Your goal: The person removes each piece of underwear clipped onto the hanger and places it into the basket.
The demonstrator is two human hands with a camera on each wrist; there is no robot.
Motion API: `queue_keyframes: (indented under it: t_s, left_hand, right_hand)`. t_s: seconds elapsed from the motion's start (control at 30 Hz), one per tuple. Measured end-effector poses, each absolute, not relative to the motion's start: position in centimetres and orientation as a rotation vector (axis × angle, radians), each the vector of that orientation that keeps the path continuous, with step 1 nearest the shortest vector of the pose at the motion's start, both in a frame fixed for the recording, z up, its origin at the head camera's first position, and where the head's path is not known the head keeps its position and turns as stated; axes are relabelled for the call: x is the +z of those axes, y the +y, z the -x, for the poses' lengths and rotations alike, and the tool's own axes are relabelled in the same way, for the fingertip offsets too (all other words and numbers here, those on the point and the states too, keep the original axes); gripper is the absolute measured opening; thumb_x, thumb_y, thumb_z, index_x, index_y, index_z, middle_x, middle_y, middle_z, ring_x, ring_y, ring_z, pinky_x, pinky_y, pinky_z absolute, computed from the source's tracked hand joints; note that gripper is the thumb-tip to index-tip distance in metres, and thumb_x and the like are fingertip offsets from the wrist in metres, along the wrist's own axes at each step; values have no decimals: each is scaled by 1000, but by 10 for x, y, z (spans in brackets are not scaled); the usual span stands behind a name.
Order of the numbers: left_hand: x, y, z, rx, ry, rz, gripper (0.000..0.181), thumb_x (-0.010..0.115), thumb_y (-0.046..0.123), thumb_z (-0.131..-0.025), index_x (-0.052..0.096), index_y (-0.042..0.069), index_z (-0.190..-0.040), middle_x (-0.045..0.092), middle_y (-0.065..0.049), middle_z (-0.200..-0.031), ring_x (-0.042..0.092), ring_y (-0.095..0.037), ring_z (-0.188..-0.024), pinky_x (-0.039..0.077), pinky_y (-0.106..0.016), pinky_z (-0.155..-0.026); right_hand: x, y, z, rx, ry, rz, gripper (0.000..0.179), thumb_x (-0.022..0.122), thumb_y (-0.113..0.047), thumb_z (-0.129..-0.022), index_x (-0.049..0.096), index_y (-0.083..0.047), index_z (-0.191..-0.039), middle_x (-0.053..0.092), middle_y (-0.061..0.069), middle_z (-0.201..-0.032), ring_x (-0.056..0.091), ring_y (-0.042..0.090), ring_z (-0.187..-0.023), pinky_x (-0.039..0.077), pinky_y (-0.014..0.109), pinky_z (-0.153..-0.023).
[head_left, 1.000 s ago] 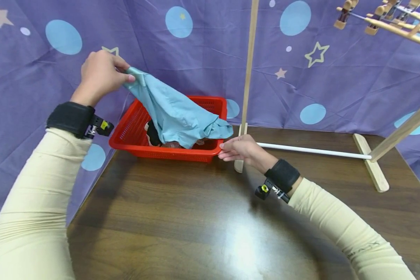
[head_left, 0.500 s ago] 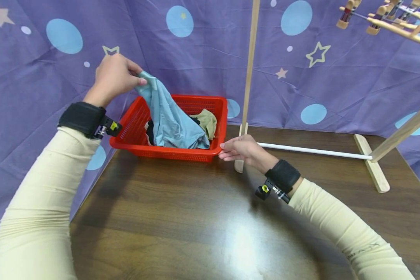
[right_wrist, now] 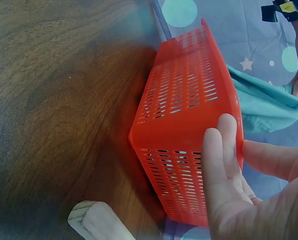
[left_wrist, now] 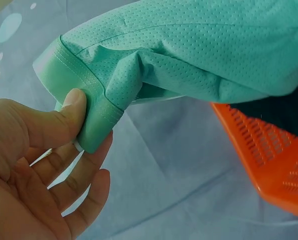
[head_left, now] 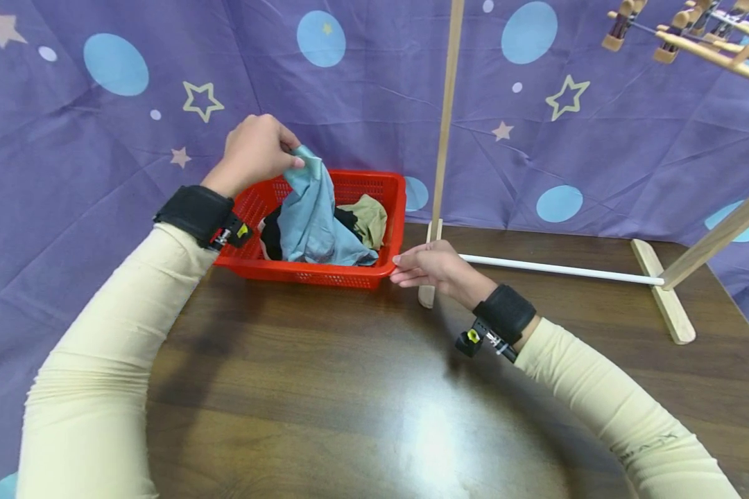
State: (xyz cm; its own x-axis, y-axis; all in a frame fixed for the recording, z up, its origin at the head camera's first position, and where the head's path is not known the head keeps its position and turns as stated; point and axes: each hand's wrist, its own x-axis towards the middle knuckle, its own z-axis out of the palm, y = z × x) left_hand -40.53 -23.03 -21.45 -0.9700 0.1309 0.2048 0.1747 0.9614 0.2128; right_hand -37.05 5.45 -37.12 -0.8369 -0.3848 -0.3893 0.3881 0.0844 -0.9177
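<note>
My left hand (head_left: 256, 154) pinches the banded edge of a light blue mesh garment (head_left: 315, 222) between thumb and fingers, above the basket's left part. In the left wrist view the band (left_wrist: 84, 95) is folded under the thumb; the garment's exact kind cannot be told. Its lower part hangs into a red plastic basket (head_left: 306, 274). My right hand (head_left: 433, 267) grips the basket's front right corner. In the right wrist view the thumb is on the rim's inner side and the fingers (right_wrist: 216, 155) lie along the perforated outer wall.
Inside the basket are an olive cloth (head_left: 369, 218) and black cloth (head_left: 273, 239). A wooden stand post (head_left: 447, 111) with a white bottom bar (head_left: 555, 267) rises right of it. Wooden clips (head_left: 668, 45) hang at upper right. A purple curtain (head_left: 374, 125) backs the brown table (head_left: 324, 388).
My left hand has moved right and downward, bringing the light blue garment lower into the basket. The olive cloth, hidden at first, now shows. My right hand has stayed at the corner.
</note>
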Motion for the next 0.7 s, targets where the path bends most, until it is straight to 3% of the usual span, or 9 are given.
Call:
queue_keyframes:
  t_s: [0.23, 0.47, 0.7]
  left_hand:
    - [-228, -209, 410, -353, -2939, 316, 27, 75, 22, -93, 78, 12, -117, 76, -12, -117, 66, -36, -109, 52, -55, -89]
    - [-244, -187, 415, -369, -2935, 421, 23, 76, 21, -92, 80, 14, -113, 78, -9, -108, 70, -31, -98, 54, -51, -84]
    - [-260, -159, 416, -325, -2964, 545, 16, 77, 22, -91, 82, 14, -105, 78, -7, -96, 66, -25, -87, 53, -44, -75]
  right_hand:
    - [-370, 55, 371, -1803, 1820, -15, 22, 64, -4, -98, 63, 9, -116, 75, 6, -72, 74, 14, -66, 62, 31, -77]
    - [-369, 54, 369, -1794, 1819, -9, 23, 63, -4, -99, 63, 9, -118, 75, 6, -73, 74, 14, -67, 62, 35, -83]
    - [-369, 54, 370, -1814, 1799, -2, 19, 61, -3, -99, 64, 9, -114, 74, 6, -72, 74, 14, -66, 62, 31, -75]
